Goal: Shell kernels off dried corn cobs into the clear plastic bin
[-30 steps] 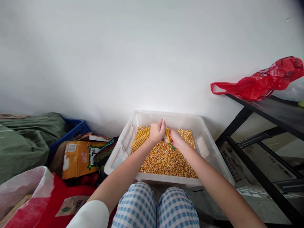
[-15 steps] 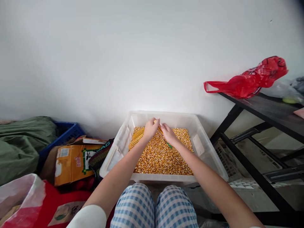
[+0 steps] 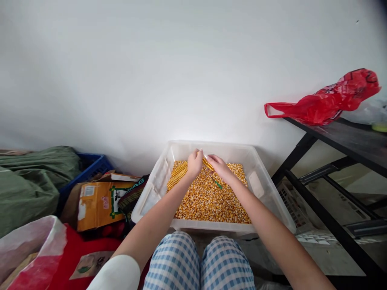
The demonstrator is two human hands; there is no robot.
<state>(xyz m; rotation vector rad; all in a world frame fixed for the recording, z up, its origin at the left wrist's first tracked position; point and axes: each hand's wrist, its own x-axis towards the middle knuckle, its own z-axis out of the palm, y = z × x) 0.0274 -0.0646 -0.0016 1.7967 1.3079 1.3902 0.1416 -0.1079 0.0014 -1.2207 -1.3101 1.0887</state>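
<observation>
Corncob (image 3: 207,163) aslant, near end rightward

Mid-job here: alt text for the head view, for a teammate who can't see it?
The left hand and right hand hold a corn cob over loose kernels in a translucent bin. More cobs lie at the bin's left side. An orange carton sits left of the bin; a red plastic bag rests on a black table at right.

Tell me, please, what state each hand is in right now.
Left hand: closed, holding a corn cob.
Right hand: at the same corn cob; whether it is gripping cannot be told.
</observation>
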